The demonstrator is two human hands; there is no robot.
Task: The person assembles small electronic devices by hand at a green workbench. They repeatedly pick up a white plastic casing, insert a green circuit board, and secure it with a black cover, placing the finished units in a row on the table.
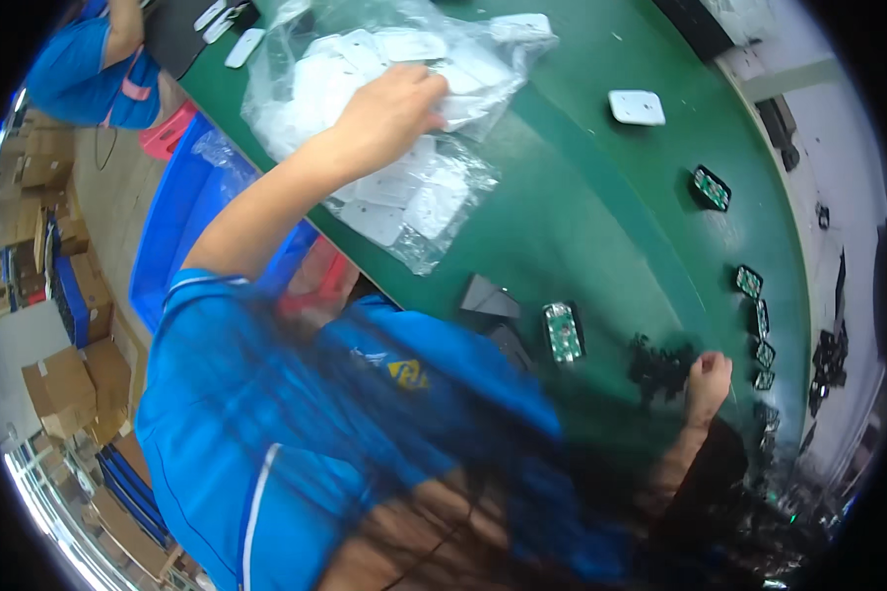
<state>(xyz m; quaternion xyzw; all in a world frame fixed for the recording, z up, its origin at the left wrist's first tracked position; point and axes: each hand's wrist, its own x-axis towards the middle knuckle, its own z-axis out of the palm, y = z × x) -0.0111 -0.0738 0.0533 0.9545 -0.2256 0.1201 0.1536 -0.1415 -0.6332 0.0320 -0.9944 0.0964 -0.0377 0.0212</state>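
At the near right of the smooth green tabletop (601, 236), the right hand (710, 384) stood, fingers curled, just beside a heap of small black parts (657, 369); grip undetermined. Farther off, the left hand's (389, 113) bent fingers lay over flat white pieces (365, 54) in a clear plastic bag (427, 248); closure undetermined.

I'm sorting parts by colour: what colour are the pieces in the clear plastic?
White pieces, best seen in the head view.

From mid-view, a crumpled clear plastic bag (278, 98) is lying at 12 o'clock on the flat green tabletop (572, 187), a rectangular green circuit board (563, 333) at 4. Beside the tabletop, an oblong blue plastic bin (158, 261) is standing at 9.
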